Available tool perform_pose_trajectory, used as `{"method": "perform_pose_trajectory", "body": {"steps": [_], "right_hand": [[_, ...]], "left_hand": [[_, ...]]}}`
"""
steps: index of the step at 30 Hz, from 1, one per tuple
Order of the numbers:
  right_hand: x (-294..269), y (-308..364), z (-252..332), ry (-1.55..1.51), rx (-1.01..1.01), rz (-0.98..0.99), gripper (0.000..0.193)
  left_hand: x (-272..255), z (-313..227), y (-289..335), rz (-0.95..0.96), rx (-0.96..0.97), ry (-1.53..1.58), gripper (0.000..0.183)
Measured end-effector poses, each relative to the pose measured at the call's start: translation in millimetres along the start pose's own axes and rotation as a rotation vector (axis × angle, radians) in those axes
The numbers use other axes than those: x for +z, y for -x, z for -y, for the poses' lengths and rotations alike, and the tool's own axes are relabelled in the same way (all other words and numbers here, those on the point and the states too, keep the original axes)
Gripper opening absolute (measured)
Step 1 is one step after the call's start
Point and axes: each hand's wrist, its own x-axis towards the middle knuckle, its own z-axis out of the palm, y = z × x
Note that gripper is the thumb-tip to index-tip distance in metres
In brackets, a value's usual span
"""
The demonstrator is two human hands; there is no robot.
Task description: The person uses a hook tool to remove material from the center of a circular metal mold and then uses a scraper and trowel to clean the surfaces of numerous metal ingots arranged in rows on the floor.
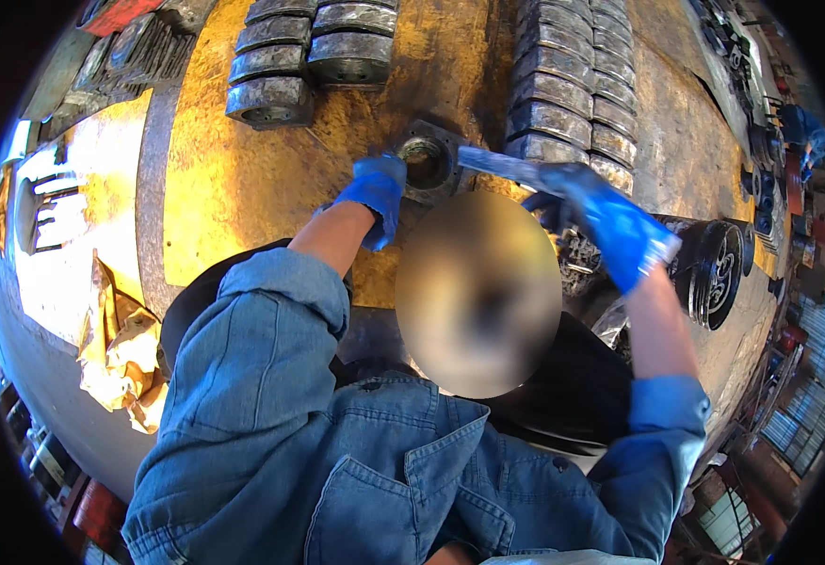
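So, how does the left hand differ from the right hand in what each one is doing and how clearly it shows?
The left hand is at the left side of the metal part, and no tool shows in it; the right hand grips a long flat tool pointing toward the part's right side. The left hand looks fairly sharp, while the right hand is blurred. Both wear blue gloves.

Worn yellow-stained work surface [243, 179], glaring light patch [102, 226] at left
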Motion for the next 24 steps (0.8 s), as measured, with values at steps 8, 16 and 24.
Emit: {"method": "perform_pose_trajectory", "body": {"steps": [8, 16, 24], "right_hand": [[92, -143, -14, 1.112, -0.223, -0.318, 0.036], [125, -125, 3, 0.919, -0.082, -0.344, 0.034], [125, -168, -16, 1.042, 0.126, -0.37, 0.043]], "left_hand": [[37, 8, -34, -0.047, -0.047, 0.304, 0.033], [24, 26, -14, -0.106, 0.106, 0.077, 0.034], [24, 34, -11, -0.144, 0.187, 0.119, 0.038]]}}
